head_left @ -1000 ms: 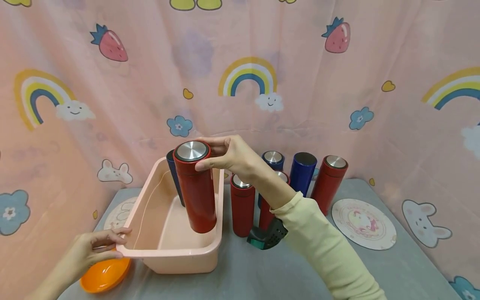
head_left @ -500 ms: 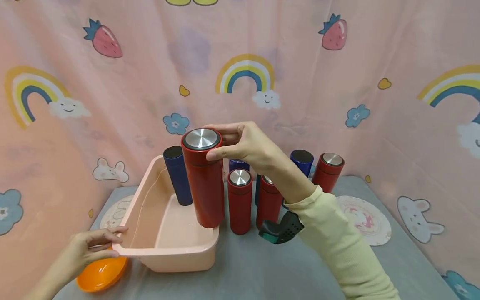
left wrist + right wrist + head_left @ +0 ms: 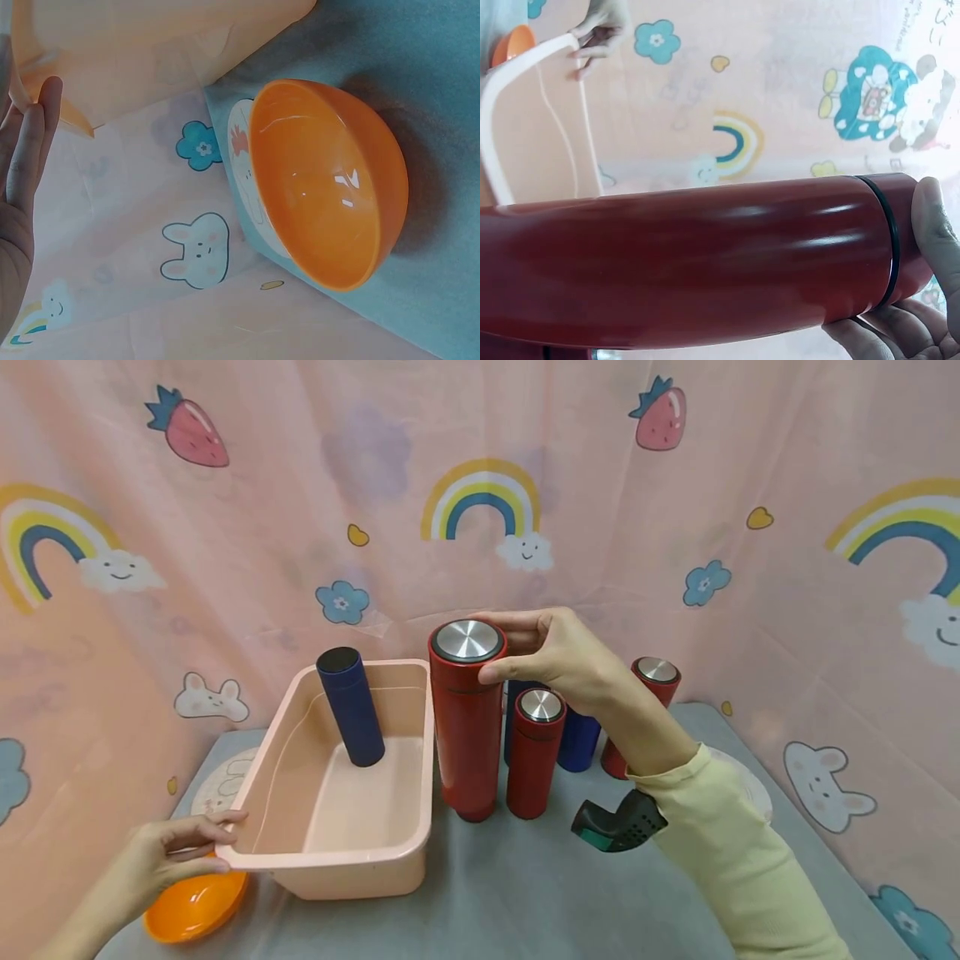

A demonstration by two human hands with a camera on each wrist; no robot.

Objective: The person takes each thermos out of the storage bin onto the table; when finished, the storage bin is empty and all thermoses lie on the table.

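Note:
My right hand (image 3: 562, 664) grips a red thermos (image 3: 468, 718) by its silver-topped cap, thumb on the near side and fingers behind. The thermos hangs upright just right of the pink plastic basin (image 3: 330, 860), overlapping another red thermos behind it. In the right wrist view the held thermos (image 3: 697, 262) lies across the picture, with the thumb (image 3: 932, 217) at its cap. My left hand (image 3: 168, 852) pinches the basin's rim at the near left corner. One dark blue thermos (image 3: 352, 710) stands inside the basin, toward the back.
A red thermos (image 3: 536, 756) stands right of the held one. Behind are a blue thermos (image 3: 579, 739) and a red thermos (image 3: 656, 681). An orange bowl (image 3: 197, 910) sits below my left hand. Round mats lie on the grey table (image 3: 525, 893), before a printed pink curtain (image 3: 585, 527).
My right hand has carried the red thermos from inside the basin rightward over its rim to beside it. The left hand keeps its hold; the head view has shifted slightly.

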